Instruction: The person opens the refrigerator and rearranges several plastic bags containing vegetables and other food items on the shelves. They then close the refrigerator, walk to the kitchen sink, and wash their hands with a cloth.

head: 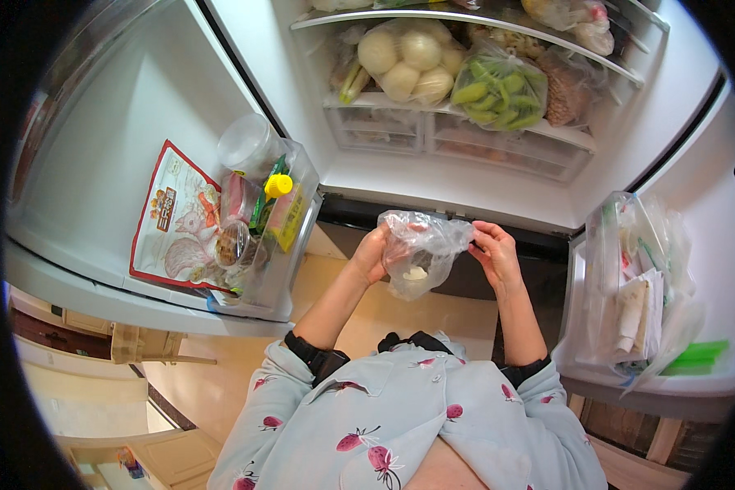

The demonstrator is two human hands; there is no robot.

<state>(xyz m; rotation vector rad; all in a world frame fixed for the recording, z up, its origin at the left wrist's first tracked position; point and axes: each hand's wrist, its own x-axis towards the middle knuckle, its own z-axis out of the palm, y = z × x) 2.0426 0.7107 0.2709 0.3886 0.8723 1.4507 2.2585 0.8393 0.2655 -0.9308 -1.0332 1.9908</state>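
Between my hands hangs a clear plastic bag (425, 245), crumpled along its upper part. A small pale piece (414, 273) lies low inside it; what it is I cannot tell. My left hand (372, 254) grips the bag's left side, its fingertips partly covered by the plastic. At the upper right corner my right hand (493, 250) pinches the bag between thumb and fingers. Both hands are in front of an open refrigerator (447, 184), just short of its lower front edge.
Inside, a bag of round white vegetables (418, 58) and a bag of green pods (501, 92) sit above transparent drawers (490, 144). The left door bin (303, 226) holds jars, packets and a yellow-capped bottle (278, 185). Plastic bags (674, 263) fill the right door bin (597, 269).
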